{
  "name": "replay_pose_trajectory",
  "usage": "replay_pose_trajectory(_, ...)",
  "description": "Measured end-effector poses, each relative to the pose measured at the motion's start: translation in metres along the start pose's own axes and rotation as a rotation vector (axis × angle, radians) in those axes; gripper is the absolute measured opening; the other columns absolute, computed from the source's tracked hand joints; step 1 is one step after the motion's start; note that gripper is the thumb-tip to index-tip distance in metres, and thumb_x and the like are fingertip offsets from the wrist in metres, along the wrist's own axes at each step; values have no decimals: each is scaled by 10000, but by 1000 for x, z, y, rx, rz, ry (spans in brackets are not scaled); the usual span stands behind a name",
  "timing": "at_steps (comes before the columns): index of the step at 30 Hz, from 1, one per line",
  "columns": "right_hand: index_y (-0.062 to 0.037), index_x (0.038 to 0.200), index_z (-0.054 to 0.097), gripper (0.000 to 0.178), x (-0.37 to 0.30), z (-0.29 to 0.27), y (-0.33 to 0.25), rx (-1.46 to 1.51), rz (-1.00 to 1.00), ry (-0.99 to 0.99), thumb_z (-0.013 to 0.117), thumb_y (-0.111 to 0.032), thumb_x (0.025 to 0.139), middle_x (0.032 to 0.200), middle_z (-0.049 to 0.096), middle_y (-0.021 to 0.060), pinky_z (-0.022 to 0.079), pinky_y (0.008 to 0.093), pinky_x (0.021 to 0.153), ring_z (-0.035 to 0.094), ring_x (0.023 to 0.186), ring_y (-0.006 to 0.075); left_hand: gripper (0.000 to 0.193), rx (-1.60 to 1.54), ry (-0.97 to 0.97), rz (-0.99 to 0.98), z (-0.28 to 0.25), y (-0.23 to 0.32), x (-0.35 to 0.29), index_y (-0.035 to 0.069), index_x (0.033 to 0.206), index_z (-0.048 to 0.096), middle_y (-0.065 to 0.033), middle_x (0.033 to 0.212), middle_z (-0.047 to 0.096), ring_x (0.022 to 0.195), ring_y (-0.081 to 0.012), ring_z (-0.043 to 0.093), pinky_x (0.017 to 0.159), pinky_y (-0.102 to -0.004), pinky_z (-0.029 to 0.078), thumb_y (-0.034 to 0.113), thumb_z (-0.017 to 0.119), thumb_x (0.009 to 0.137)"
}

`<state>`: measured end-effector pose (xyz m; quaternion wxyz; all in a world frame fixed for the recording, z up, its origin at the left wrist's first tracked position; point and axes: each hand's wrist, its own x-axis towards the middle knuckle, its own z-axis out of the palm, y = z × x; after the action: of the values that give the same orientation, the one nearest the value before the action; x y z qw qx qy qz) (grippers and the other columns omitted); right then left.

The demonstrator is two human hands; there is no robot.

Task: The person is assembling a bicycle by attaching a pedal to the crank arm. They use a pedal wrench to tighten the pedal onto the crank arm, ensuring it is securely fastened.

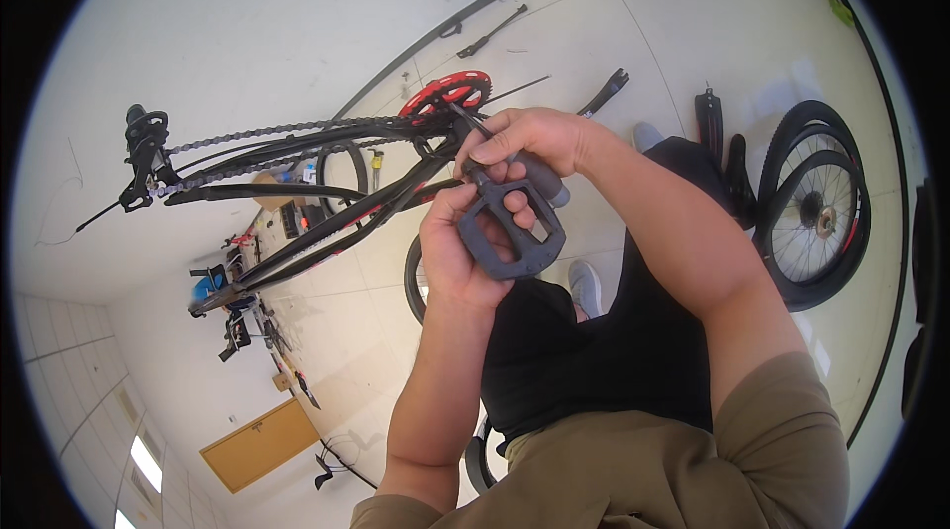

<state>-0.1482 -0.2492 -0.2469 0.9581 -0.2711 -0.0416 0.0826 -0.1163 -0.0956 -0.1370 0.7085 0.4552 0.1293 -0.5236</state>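
A black flat bike pedal (534, 257) is gripped in my left hand (450, 252), its open frame facing up and the fingers showing through the gaps. My right hand (539, 136) is closed just above it, thumb and fingertips by the pedal's axle end. Under that hand sticks out a dark grey rounded handle (542, 179); a thin dark shaft runs on the other side toward the bike, so it looks like a screwdriver, though the grip hides part. Right beyond my hands is the black bike frame (376, 202) with a red chainring (447, 94) and a chain (287, 128).
At the right lie bike wheels (816, 207) with black tyres. A black saddle (737, 173) is next to them. Several loose parts, such as a black post (492, 31), are on the tiled floor along the wall. A rear derailleur (146, 148) hangs at the frame's far left end.
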Motion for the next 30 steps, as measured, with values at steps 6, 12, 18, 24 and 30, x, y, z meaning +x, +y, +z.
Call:
replay_pose_trajectory(6, 28, 1050, 705, 272, -1, -2, 0, -5, -2, -17, 708, -188, 883, 816, 660, 49, 488, 208, 615, 555, 632, 73, 254, -21, -56, -24, -9, 1, 3, -33, 1103, 560, -161, 1068, 603, 799, -248, 605, 682, -388, 542, 172, 545, 953)
replay_pose_trajectory(12, 24, 1048, 708, 272, 1, 0, 1, -4, -11, 5, 709, -191, 880, 818, 658, 44, 483, 199, 609, 552, 634, 64, 235, -53, -21, -79, -9, 3, 5, -20, 1089, 565, -151, 1053, 600, 797, -232, 612, 686, -380, 540, 168, 579, 951)
replay_pose_trajectory(18, 20, 1047, 709, 276, 0, -3, 0, 10, 33, -19, 707, -198, 879, 808, 654, 45, 478, 202, 579, 546, 613, 71, 274, -67, -1, -66, 0, 2, 1, -24, 1112, 579, -176, 1090, 623, 801, -246, 611, 690, -384, 540, 192, 519, 955)
replay_pose_trajectory(24, 26, 1043, 705, 276, 2, -2, 1, 4, 46, 15, 705, -198, 881, 772, 631, 41, 487, 210, 577, 548, 618, 76, 299, 51, -41, 3, -10, 3, 5, -35, 1129, 578, -188, 1116, 618, 816, -255, 608, 709, -392, 537, 196, 499, 958)
replay_pose_trajectory(30, 34, 1046, 700, 281, 2, -2, 2, 25, 29, -4, 709, -192, 879, 769, 629, 41, 494, 218, 597, 553, 641, 79, 277, 11, -40, -30, -13, 3, 4, -35, 1119, 580, -204, 1112, 599, 829, -244, 614, 730, -390, 537, 187, 543, 958)
